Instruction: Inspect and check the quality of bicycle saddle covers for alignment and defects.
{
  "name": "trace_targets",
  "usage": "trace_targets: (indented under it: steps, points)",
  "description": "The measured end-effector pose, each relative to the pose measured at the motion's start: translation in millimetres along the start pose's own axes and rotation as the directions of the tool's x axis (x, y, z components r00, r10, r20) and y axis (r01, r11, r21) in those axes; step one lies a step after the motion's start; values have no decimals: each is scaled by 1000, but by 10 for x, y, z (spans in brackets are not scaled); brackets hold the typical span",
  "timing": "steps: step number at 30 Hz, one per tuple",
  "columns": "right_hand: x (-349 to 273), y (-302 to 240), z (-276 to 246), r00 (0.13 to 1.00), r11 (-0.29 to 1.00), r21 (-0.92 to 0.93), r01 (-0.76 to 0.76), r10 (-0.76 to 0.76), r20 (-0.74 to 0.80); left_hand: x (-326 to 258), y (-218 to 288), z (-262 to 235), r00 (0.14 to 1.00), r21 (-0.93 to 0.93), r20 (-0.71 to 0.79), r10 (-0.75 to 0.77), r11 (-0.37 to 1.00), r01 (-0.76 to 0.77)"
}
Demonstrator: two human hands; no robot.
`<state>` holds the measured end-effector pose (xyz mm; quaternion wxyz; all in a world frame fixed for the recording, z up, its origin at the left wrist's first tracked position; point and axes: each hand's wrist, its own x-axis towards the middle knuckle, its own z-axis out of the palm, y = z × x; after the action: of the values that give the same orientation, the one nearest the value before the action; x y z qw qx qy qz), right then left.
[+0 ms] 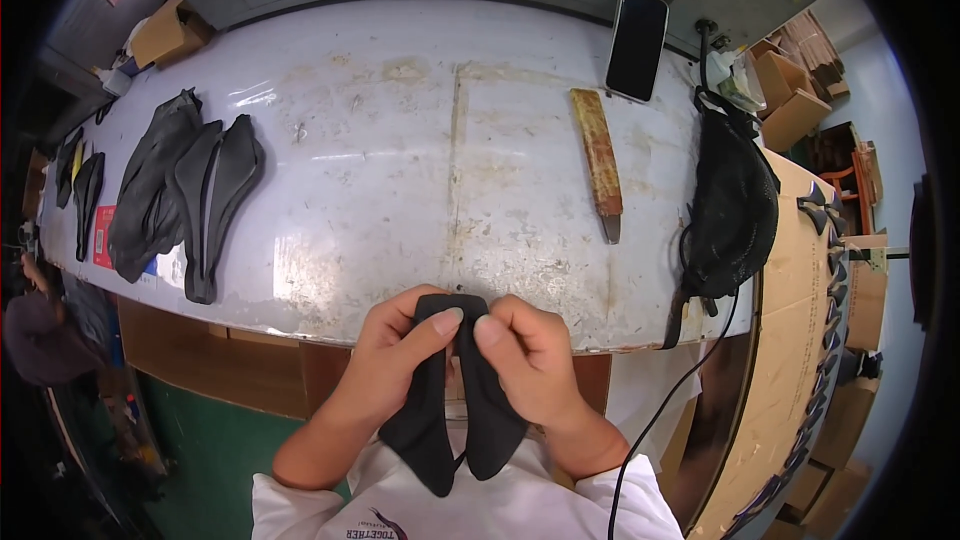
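Both hands grip a black bicycle saddle close to my chest, just off the table's front edge. Its narrow nose points away from me, and its two wide wings, split by a long central slot, hang toward me. My left hand is closed on the left side of the nose, thumb pressed on top. On the other side, my right hand pinches the nose with thumb and bent fingers. Nearest on the table is a blade tool with a worn, tape-wrapped handle, its tip toward me.
Another slotted black saddle and crumpled black covers lie on the white table at left. A phone lies at the back right. A black mesh-covered bundle with a cable sits at the right edge, beside cardboard bearing several dark pieces.
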<state>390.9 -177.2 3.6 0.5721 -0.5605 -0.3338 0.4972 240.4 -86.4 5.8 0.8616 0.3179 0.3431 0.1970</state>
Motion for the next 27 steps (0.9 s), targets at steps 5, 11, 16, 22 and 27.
trace_targets:
  steps: [5,11,16,22,27]
  points:
    - [16,-110,3,993,986,-124,115,-111,40,-13,-6,-1,998,102,19,61,993,-63]
    - [-32,-2,-53,999,984,178,-17,12,29,-17,56,94,989,237,53,137,960,-146]
    - [8,-12,-13,979,858,473,-202,180,92,12,55,47,989,110,139,55,991,-70]
    - [-3,48,-67,997,993,116,-12,2,83,19,228,142,988,235,155,-1,971,-36]
    - [-205,129,-326,964,966,-160,203,-226,-142,29,606,294,978,367,188,-95,930,19]
